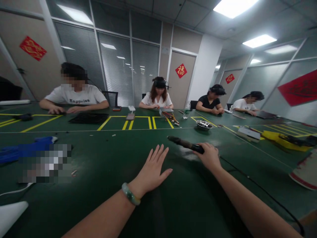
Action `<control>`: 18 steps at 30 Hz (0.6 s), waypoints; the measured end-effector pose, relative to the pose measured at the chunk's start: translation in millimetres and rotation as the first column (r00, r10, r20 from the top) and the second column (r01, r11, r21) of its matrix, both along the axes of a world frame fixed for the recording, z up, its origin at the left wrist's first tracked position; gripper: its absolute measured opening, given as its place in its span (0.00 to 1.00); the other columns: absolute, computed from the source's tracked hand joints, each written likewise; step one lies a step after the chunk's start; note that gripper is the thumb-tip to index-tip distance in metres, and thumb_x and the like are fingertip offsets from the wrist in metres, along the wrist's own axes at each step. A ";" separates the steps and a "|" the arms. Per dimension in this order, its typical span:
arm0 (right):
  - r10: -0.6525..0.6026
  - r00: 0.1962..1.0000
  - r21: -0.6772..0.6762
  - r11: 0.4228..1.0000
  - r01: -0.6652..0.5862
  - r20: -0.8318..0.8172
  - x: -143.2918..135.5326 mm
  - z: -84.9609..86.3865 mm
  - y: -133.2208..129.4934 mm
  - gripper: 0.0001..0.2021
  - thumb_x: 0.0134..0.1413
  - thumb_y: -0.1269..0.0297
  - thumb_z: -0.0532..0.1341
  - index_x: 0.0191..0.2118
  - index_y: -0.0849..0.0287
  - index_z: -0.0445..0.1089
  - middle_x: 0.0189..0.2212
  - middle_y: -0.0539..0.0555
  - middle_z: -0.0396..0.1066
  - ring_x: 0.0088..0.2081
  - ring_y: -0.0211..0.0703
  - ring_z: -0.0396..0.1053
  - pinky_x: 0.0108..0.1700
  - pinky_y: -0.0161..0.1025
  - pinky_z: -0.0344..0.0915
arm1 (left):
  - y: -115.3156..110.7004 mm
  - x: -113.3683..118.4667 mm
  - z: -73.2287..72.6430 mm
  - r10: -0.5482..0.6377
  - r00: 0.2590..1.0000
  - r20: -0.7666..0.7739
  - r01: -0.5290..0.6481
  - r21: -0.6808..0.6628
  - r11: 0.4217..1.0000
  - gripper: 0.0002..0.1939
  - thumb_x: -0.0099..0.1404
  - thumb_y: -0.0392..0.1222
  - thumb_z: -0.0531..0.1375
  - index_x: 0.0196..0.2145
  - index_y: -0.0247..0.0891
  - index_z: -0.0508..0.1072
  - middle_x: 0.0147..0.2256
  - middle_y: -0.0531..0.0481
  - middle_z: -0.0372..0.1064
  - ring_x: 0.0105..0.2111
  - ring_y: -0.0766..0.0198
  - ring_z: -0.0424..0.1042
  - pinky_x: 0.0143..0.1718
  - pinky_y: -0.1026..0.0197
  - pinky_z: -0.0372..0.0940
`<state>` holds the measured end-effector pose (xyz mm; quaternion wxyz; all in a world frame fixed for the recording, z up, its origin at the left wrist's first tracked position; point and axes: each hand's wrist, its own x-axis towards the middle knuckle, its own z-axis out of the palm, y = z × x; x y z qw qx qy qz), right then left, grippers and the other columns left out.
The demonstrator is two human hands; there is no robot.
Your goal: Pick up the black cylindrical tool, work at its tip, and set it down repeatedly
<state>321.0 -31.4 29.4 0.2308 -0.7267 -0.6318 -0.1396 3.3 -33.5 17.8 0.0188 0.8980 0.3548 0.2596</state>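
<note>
My left hand (153, 170) is held palm down over the green table (106, 205), fingers stretched and spread, with nothing in it. A green bangle (130, 194) circles that wrist. In my right hand (209, 157) is the black handle end of a long wand-shaped tool (184, 143), its dark, brownish shaft pointing left and away from me. The tool's exact kind is unclear. A black cord (260, 181) runs from beside my right wrist toward the lower right; whether it joins the tool is hidden.
Across the table sit several people. A metal bowl (204, 125), a water bottle (186, 110) and a device with coloured wires (168, 114) stand beyond my hands. At right are a white box (248, 134) and a yellow tray (284, 141); at left lies blue material (32, 147).
</note>
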 end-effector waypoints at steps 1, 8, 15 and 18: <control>0.103 0.995 -0.011 0.995 -0.103 -0.001 -26.8 -1.4 5.7 0.18 0.53 0.51 0.62 0.49 0.48 0.69 0.46 0.53 0.69 0.49 0.53 0.62 0.52 0.49 0.53 | -1.6 0.6 3.2 0.003 1.000 0.018 -0.004 0.034 0.999 0.37 0.70 0.57 0.49 0.68 0.45 0.34 0.68 0.48 0.30 0.67 0.54 0.33 0.66 0.43 0.39; 0.592 0.794 -0.101 0.789 -0.606 -0.137 -174.8 -17.9 13.5 0.21 0.55 0.64 0.59 0.55 0.53 0.64 0.50 0.55 0.65 0.48 0.47 0.62 0.51 0.46 0.52 | -1.4 -2.8 12.3 0.108 0.990 0.094 -0.117 0.099 0.988 0.32 0.72 0.51 0.47 0.67 0.42 0.40 0.68 0.47 0.34 0.67 0.56 0.35 0.66 0.46 0.40; 0.586 0.786 -0.127 0.780 -0.613 -0.197 -137.7 13.7 -11.6 0.25 0.55 0.61 0.62 0.58 0.55 0.61 0.52 0.57 0.64 0.54 0.48 0.60 0.57 0.46 0.53 | 7.3 -8.6 7.1 0.110 0.992 0.060 -0.111 0.007 0.994 0.27 0.72 0.51 0.48 0.65 0.43 0.51 0.65 0.46 0.48 0.64 0.56 0.49 0.63 0.48 0.49; 0.456 0.876 -0.284 0.829 -0.482 -0.156 -99.4 22.0 -31.8 0.14 0.54 0.57 0.64 0.45 0.54 0.70 0.42 0.54 0.68 0.45 0.48 0.65 0.49 0.45 0.60 | 10.4 -8.8 2.6 0.058 0.998 -0.011 -0.058 -0.008 0.998 0.28 0.68 0.52 0.55 0.62 0.44 0.57 0.62 0.46 0.57 0.61 0.54 0.57 0.62 0.47 0.51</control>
